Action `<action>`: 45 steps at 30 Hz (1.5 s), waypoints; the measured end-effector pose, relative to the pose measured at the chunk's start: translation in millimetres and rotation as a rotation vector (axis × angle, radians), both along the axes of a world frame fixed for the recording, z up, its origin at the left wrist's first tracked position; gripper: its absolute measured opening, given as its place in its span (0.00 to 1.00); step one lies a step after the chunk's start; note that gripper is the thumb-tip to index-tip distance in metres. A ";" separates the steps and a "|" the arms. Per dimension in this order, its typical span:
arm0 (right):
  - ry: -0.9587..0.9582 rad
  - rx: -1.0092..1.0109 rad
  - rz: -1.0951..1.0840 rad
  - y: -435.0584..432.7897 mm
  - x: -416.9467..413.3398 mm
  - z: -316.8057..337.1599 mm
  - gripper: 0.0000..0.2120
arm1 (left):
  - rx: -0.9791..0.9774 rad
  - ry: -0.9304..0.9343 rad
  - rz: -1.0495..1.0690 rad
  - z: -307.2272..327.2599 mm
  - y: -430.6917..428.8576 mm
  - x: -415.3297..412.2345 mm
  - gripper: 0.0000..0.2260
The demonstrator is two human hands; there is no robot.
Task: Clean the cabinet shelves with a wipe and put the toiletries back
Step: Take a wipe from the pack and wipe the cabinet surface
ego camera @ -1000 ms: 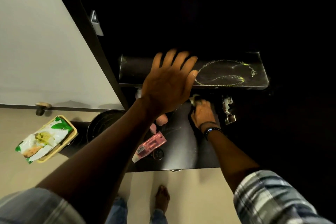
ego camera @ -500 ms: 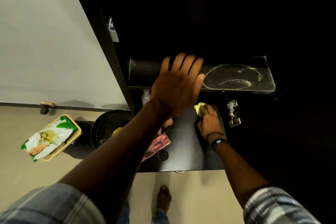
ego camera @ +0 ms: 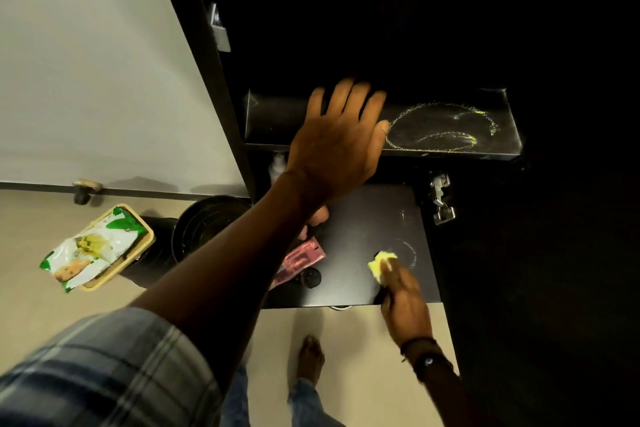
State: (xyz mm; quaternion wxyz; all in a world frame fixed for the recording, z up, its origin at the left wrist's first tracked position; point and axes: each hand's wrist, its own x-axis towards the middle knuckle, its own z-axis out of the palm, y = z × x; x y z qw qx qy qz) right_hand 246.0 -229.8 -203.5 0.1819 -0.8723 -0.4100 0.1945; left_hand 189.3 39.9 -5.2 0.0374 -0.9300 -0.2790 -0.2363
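Yellow wipe (ego camera: 382, 261) was crumpled, held by right hand (ego camera: 403, 302) against lower shelf (ego camera: 363, 218), front right. Both shelves were dark. Upper shelf (ego camera: 277, 118) carried yellowish ring residue on its right half. Pink tube (ego camera: 301, 257) lay flat at lower shelf's front left, beside a dark round item (ego camera: 311, 277).

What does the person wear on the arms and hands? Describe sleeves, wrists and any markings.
The left hand and right hand are bare, no gloves. The left arm has a checked grey-blue and white sleeve ending near the elbow. The right wrist bears dark bands, one with a small pale dot.
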 end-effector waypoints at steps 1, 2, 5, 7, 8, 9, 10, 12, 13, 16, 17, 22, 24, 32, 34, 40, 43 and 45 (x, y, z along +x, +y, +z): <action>-0.001 -0.007 -0.092 11.2 10.5 0.0 0.26 | 0.003 0.001 0.001 -0.4 -0.1 0.4 0.20; -0.013 -0.002 -0.147 26.3 19.4 -0.3 0.24 | 0.008 0.007 0.003 -0.7 0.0 0.5 0.20; -0.067 -0.003 -0.094 75.3 19.8 1.1 0.27 | 0.034 0.031 0.017 -0.3 1.1 -0.1 0.20; -0.107 -0.027 -0.010 88.3 0.6 1.9 0.29 | 0.038 0.038 0.018 -0.1 0.9 -0.6 0.21; -0.126 -0.033 0.034 85.0 -13.0 4.5 0.28 | 0.033 0.039 0.015 0.2 0.5 -0.9 0.21; -0.139 -0.030 0.083 75.2 -28.1 7.3 0.27 | 0.032 0.041 0.014 0.4 0.0 -1.1 0.21; -0.146 -0.039 0.135 60.9 -41.7 10.4 0.26 | 0.035 0.043 0.014 0.6 0.1 -1.5 0.21; -0.181 -0.085 0.197 24.4 -54.4 14.3 0.24 | 0.040 0.041 0.012 1.6 -0.6 -1.0 0.21; -0.182 -0.124 0.180 4.7 -53.9 14.9 0.24 | 0.038 0.035 0.008 1.7 -0.8 -1.2 0.20; -0.169 -0.217 -0.043 -30.4 -24.0 16.7 0.31 | 0.037 0.019 -0.006 0.4 -0.1 -1.8 0.20; -0.178 -0.240 -0.089 -29.6 -10.3 15.5 0.33 | 0.040 0.016 -0.009 0.1 0.5 -1.5 0.20; -0.152 -0.211 -0.111 44.3 32.1 13.1 0.31 | 0.068 0.019 0.006 -2.0 0.1 -1.3 0.20; -0.090 -0.184 -0.128 80.7 37.4 12.2 0.28 | 0.074 0.031 0.002 -2.4 -0.1 -1.4 0.20; -0.035 -0.170 -0.032 55.8 14.7 19.7 0.35 | 0.047 0.026 -0.007 -1.4 0.1 -1.6 0.21; -0.035 -0.196 -0.100 58.3 37.4 20.8 0.33 | 0.049 0.024 -0.008 -1.9 0.3 -1.3 0.21; 0.025 -0.318 -0.006 149.7 106.7 19.7 0.29 | 0.080 0.032 0.008 -4.1 0.7 -0.6 0.20; -0.021 -0.314 0.055 174.6 104.9 21.6 0.27 | 0.078 0.043 0.016 -3.5 0.4 0.5 0.20; -0.006 -0.215 0.173 165.1 76.1 28.0 0.26 | 0.073 0.048 0.013 -2.8 0.0 -0.1 0.20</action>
